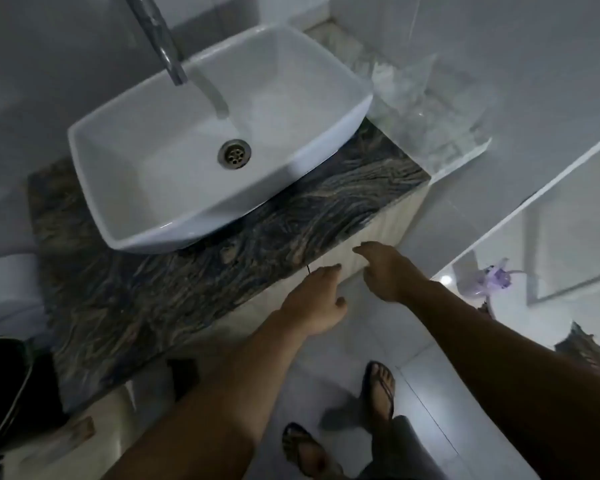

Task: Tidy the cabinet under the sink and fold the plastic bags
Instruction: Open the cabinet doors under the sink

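Floor tiles (329,386), pale and glossy, fill the lower frame under two sandalled feet. Dark veined stone makes the countertop (125,299), and a white rectangular basin (174,188) sits on it with a metal drain (234,157) below the chrome faucet (160,32). Beneath the stone edge runs the pale front of the cabinet (378,230), its doors closed. Left of the counter stand a white toilet (7,292) and a dark bin (4,382). Both arms reach to the cabinet's top edge. The left hand (317,303) is loosely spread, fingertips at the door's upper edge. The right hand (385,268) is likewise spread and empty, fingers just at the door front.
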